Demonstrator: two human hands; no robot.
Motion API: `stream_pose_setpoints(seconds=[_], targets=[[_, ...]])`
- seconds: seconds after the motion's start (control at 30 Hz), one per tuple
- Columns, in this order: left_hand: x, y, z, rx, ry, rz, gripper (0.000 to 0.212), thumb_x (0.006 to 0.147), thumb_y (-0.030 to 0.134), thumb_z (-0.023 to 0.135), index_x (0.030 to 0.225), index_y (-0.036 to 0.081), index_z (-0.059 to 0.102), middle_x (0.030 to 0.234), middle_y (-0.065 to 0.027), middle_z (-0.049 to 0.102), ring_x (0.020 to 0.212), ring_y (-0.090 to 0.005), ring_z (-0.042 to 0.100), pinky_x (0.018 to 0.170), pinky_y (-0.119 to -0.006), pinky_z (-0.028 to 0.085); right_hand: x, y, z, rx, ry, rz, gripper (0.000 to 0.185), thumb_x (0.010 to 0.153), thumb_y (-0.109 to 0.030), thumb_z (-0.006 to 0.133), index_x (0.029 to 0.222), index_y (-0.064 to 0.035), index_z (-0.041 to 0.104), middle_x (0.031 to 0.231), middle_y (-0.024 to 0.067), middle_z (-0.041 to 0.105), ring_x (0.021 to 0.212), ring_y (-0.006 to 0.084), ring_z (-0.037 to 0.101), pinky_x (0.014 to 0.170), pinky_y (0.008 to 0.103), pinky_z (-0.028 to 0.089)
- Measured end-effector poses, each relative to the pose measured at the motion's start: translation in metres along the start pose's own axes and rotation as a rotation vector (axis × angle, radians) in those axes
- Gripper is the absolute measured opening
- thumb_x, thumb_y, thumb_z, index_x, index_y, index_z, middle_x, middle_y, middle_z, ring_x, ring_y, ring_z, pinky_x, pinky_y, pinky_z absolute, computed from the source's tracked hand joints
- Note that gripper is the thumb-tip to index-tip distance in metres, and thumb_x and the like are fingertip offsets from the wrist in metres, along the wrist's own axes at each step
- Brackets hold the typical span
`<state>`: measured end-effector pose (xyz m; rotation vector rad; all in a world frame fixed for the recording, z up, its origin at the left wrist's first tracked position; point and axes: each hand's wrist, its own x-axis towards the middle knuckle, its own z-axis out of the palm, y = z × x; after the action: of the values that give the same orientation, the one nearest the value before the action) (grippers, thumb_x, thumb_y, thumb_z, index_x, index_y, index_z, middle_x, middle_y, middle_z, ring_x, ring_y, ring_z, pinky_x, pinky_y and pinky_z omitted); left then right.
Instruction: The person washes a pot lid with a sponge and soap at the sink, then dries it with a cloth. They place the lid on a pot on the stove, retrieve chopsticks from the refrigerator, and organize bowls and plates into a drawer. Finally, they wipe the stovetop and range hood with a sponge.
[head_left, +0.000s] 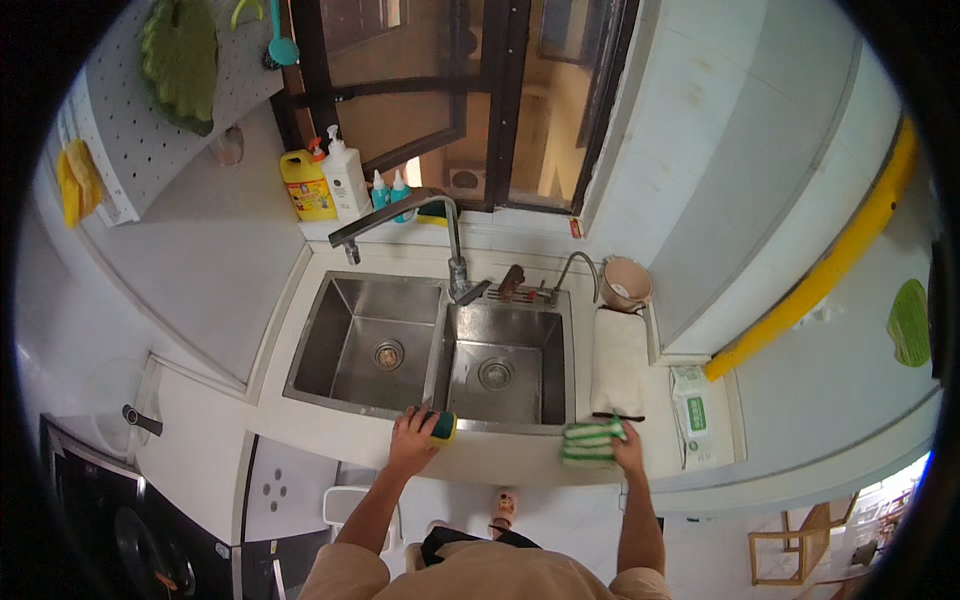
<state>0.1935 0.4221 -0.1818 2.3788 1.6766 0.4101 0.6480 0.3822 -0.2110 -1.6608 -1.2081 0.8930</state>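
Observation:
My left hand (412, 442) grips a green and yellow scouring sponge (445, 426) at the front rim of a double-bowl stainless steel sink (427, 409). Farther right, my right hand (630, 448) holds a green and white striped cloth (590, 442) by its right side, over the front of the white counter (517, 448). The cloth looks slightly blurred. Bits of something pale brown lie in the left bowl's drain (388, 355); the right bowl's drain (496, 373) shows its metal strainer. The chrome faucet (455, 255) has its spout turned over to the left.
A folded white towel (619, 360), a pink pot (627, 282) and a wipes packet (694, 416) lie right of the sink. Bottles, including a white pump bottle (346, 180), line the windowsill. A small curved tap (576, 262) rises behind the right bowl. A stove (112, 517) stands at lower left.

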Motion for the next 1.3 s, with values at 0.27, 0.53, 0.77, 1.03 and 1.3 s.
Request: stream_pose_setpoints(seconds=[0.27, 0.53, 0.77, 1.03, 1.3], targets=[[0.039, 0.004, 0.019, 0.065, -0.084, -0.063, 0.074, 0.066, 0.027, 0.071, 0.131, 0.027, 0.037, 0.104, -0.0118, 0.049, 0.105, -0.0304, 0.045, 0.099, -0.048, 0.028, 0.078, -0.071, 0.035, -0.662, 0.324, -0.401, 0.054, 0.068, -0.007, 0.063, 0.119, -0.0011, 0.047, 0.129, 0.0228, 0.037, 0.116, 0.0381, 0.036, 0.096, 0.0449, 0.032], [0.092, -0.074, 0.006, -1.668, 0.431, -0.71, 0.047, 0.088, 0.032, 0.043, 0.131, 0.015, 0.037, 0.106, -0.0107, 0.056, 0.096, -0.0262, 0.055, 0.082, -0.038, 0.044, 0.184, -0.177, 0.223, -0.694, -0.243, -0.622, 0.049, 0.075, -0.013, 0.062, 0.122, -0.0096, 0.046, 0.139, 0.0136, 0.026, 0.124, 0.0343, 0.029, 0.098, 0.0455, 0.032], [0.171, -0.145, -0.038, -2.478, 0.287, -0.7, 0.047, 0.089, 0.049, 0.033, 0.106, 0.009, 0.052, 0.094, -0.0098, 0.059, 0.09, -0.0305, 0.057, 0.075, -0.043, 0.047, 0.246, -0.189, 0.286, -1.14, -0.159, -0.656, 0.054, 0.073, -0.015, 0.064, 0.123, -0.0128, 0.044, 0.133, 0.0108, 0.031, 0.122, 0.0307, 0.031, 0.102, 0.0468, 0.026], [0.218, -0.176, -0.03, -2.657, 0.206, -0.775, 0.044, 0.089, 0.047, 0.033, 0.098, 0.009, 0.053, 0.087, -0.0112, 0.056, 0.076, -0.0293, 0.056, 0.068, -0.047, 0.046, 0.219, -0.184, 0.302, -1.143, -0.134, -0.552, 0.053, 0.069, -0.017, 0.065, 0.118, -0.0112, 0.048, 0.115, 0.0108, 0.042, 0.111, 0.0297, 0.038, 0.095, 0.0432, 0.032], [0.24, -0.213, 0.01, -2.703, 0.174, -0.58, 0.023, 0.089, 0.03, 0.041, 0.096, 0.011, 0.05, 0.081, -0.0112, 0.054, 0.071, -0.0246, 0.055, 0.06, -0.037, 0.048, 0.197, -0.211, 0.325, -1.075, -0.105, -0.623, 0.048, 0.067, -0.018, 0.066, 0.113, -0.0096, 0.052, 0.123, 0.0136, 0.038, 0.118, 0.0318, 0.034, 0.099, 0.0495, 0.026]])
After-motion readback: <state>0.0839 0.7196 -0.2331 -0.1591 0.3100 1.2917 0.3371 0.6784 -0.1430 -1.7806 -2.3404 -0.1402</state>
